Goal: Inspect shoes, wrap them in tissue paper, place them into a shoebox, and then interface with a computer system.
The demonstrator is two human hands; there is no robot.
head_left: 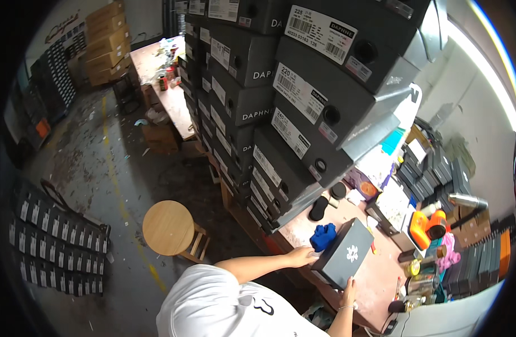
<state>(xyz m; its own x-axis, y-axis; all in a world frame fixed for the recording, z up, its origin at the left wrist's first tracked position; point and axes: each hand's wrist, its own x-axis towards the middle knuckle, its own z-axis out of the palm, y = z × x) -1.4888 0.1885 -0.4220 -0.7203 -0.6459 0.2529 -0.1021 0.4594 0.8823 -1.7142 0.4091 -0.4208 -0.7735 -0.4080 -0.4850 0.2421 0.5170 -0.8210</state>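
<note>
A dark grey shoe box (pixel 348 254) with a white flower-like emblem rests at the near edge of the pinkish worktable (pixel 376 309). My left hand (pixel 302 257) is closed at the box's left corner, its fingertips partly hidden against the side. At the near right corner, my right hand (pixel 349 292) grips the box edge. A crumpled blue cloth (pixel 323 236) lies just beyond my left hand, touching or close to the box. Farther back are a black oval pad or brush (pixel 318 208) and a round dark lid-like piece (pixel 338 190).
Tall stacks of dark shoe boxes (pixel 303 90) stand ahead, close to my left arm. A round wooden stool (pixel 168 227) is on the floor at left, near a loaded box rack (pixel 58 241). Orange tape dispensers (pixel 426 227) and jars (pixel 424 283) crowd the table's right.
</note>
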